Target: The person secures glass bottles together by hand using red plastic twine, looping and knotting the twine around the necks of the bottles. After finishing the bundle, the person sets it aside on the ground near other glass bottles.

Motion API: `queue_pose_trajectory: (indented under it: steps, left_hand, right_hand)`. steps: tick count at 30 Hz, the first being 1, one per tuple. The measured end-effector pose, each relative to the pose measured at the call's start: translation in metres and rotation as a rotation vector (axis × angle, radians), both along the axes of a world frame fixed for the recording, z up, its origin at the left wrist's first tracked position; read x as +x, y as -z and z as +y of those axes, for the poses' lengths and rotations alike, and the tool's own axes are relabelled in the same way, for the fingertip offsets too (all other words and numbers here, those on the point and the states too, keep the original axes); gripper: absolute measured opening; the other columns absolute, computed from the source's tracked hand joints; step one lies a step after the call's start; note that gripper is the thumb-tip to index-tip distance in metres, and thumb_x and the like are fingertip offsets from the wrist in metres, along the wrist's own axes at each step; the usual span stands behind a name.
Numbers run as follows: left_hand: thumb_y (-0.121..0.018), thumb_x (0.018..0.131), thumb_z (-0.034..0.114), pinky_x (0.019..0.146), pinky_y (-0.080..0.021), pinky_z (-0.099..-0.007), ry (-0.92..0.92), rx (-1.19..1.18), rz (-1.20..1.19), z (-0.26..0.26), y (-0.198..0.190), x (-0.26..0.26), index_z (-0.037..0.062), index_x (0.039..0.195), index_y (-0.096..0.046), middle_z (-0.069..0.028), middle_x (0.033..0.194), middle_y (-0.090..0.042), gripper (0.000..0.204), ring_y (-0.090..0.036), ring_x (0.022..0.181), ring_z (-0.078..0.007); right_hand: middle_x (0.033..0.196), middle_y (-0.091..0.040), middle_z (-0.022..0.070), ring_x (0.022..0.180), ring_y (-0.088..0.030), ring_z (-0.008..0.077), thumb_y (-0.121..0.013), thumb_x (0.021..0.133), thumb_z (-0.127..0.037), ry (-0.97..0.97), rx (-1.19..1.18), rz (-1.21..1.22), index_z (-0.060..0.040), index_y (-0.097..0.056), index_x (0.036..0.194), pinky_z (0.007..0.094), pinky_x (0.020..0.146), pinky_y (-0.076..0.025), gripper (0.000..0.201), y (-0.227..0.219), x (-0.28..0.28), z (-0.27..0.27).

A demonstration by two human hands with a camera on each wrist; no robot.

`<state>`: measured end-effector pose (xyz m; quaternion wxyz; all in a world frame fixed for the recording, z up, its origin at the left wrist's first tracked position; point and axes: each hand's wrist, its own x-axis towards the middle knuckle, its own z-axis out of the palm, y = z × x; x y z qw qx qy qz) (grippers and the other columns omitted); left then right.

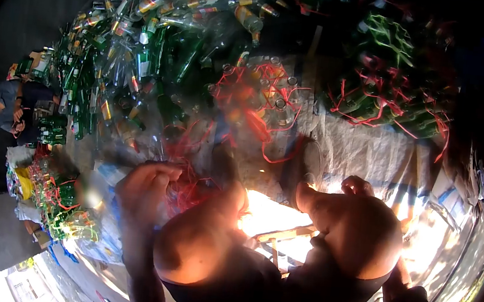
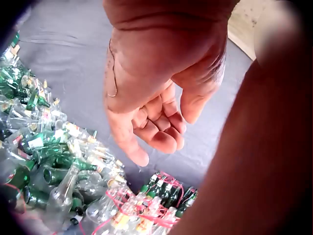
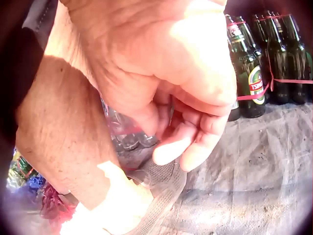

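Note:
My left hand (image 1: 145, 190) is raised beside my left knee, its fingers loosely curled with nothing between them. In the left wrist view the same hand (image 2: 151, 93) hangs in the air, and bottles show past its fingertips. Beyond my right knee only part of my right hand (image 1: 358, 186) appears. From the right wrist, this hand (image 3: 166, 83) has loosely bent fingers and holds nothing; it overlaps my shoe (image 3: 164, 183) in that view. In front of my feet stands a bundle of clear glass bottles (image 1: 280, 103) tied with red straps.
A large heap of loose green and clear bottles (image 1: 157, 58) spreads across the front left. Strapped green bottles (image 3: 252, 81) stand on a wrinkled sheet (image 3: 259, 161) to the right. Loose red straps (image 1: 187, 189) lie near my left leg. Another person (image 1: 11, 104) is at the far left.

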<state>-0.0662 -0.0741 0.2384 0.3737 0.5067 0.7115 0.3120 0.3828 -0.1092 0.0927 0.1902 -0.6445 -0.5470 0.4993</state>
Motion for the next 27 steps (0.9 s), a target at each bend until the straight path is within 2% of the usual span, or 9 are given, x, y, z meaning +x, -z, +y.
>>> queue_pose_trajectory:
  steps: [4,6,7,8,16,20,23,25,27]
  left_hand:
    - [-0.06,0.099,0.017,0.094,-0.052,-0.0351,-0.164,0.106,0.027,-0.037,-0.039,0.036,-0.0045,0.106,-0.071,-0.0135,0.101,-0.076,0.026,-0.07,0.098,-0.0196]
    - [-0.06,0.096,0.019,0.093,-0.052,-0.0356,-0.089,0.304,0.3,-0.053,-0.035,0.049,-0.0053,0.105,-0.071,-0.0144,0.101,-0.075,0.028,-0.069,0.098,-0.0215]
    - [-0.062,0.092,0.017,0.093,-0.052,-0.0361,0.006,0.061,-0.016,-0.052,-0.064,0.034,-0.005,0.105,-0.072,-0.0151,0.102,-0.075,0.027,-0.069,0.099,-0.0238]
    - [-0.062,0.092,0.017,0.093,-0.052,-0.0361,0.011,0.07,-0.018,-0.056,-0.065,0.036,-0.005,0.105,-0.072,-0.0151,0.102,-0.075,0.027,-0.069,0.099,-0.0238]
    - [-0.073,0.08,0.01,0.115,-0.041,-0.0513,0.414,0.283,0.366,-0.096,-0.073,0.056,0.0048,0.101,-0.074,-0.0123,0.105,-0.078,0.022,-0.07,0.11,-0.0303]
    - [-0.074,0.083,0.01,0.107,-0.05,-0.0518,0.386,0.213,-0.125,-0.113,-0.104,0.075,-0.0037,0.103,-0.072,-0.0168,0.105,-0.078,0.024,-0.072,0.106,-0.0315]
    - [-0.076,0.089,-0.003,0.1,-0.053,-0.0411,0.318,0.253,-0.459,-0.119,-0.118,0.095,0.0004,0.108,-0.072,-0.0101,0.104,-0.072,0.02,-0.069,0.106,-0.0236]
    - [-0.062,0.105,0.056,0.089,-0.057,-0.0464,0.495,0.237,-0.772,-0.129,-0.096,0.089,0.0013,0.14,-0.061,-0.0167,0.098,-0.072,0.065,-0.068,0.086,-0.032]
    - [-0.062,0.106,0.052,0.084,-0.057,-0.041,0.487,0.248,-0.816,-0.112,-0.102,0.124,0.0002,0.132,-0.065,-0.0162,0.098,-0.072,0.058,-0.068,0.082,-0.0301]
  right_hand:
    - [0.095,-0.076,0.0118,0.079,-0.073,0.022,-0.071,0.098,-0.009,0.048,0.002,0.013,-0.0035,-0.072,0.106,0.0345,0.07,-0.058,0.01,-0.016,0.017,-0.001]
    - [0.095,-0.076,0.0119,0.079,-0.074,0.0219,-0.071,0.098,-0.008,0.049,0.022,0.025,-0.0035,-0.072,0.107,0.0345,0.07,-0.058,0.011,-0.022,0.025,0.004]
    - [0.095,-0.077,0.0119,0.08,-0.074,0.0218,-0.071,0.097,-0.008,0.071,0.011,0.02,-0.0035,-0.072,0.108,0.0345,0.071,-0.059,0.011,-0.022,0.029,-0.002]
    - [0.096,-0.077,0.012,0.08,-0.074,0.0217,-0.071,0.097,-0.007,0.079,0.012,0.021,-0.0035,-0.072,0.108,0.0345,0.071,-0.059,0.011,-0.025,0.033,-0.003]
    - [0.098,-0.078,0.0123,0.084,-0.076,0.0211,-0.072,0.097,-0.004,0.113,0.04,0.034,-0.0037,-0.071,0.111,0.0346,0.073,-0.061,0.014,-0.04,0.057,0.002]
    - [0.092,-0.076,0.0103,0.076,-0.072,0.0161,-0.074,0.098,-0.008,0.068,0.566,-0.024,-0.0033,-0.071,0.109,0.0308,0.066,-0.057,0.013,-0.042,0.063,0.0]
    - [0.084,-0.07,0.007,0.068,-0.065,0.0128,-0.07,0.1,-0.008,0.041,0.386,-0.12,-0.0025,-0.07,0.108,0.0299,0.061,-0.053,0.01,-0.045,0.078,0.026]
    - [0.085,-0.07,0.0075,0.068,-0.065,0.0129,-0.07,0.1,-0.007,0.032,0.396,-0.112,-0.0018,-0.07,0.109,0.0297,0.061,-0.052,0.01,-0.066,0.072,0.039]
    - [0.089,-0.071,0.0085,0.068,-0.066,0.0133,-0.068,0.101,-0.006,0.032,0.416,-0.074,-0.0004,-0.069,0.11,0.0294,0.061,-0.052,0.011,-0.076,0.069,0.054]
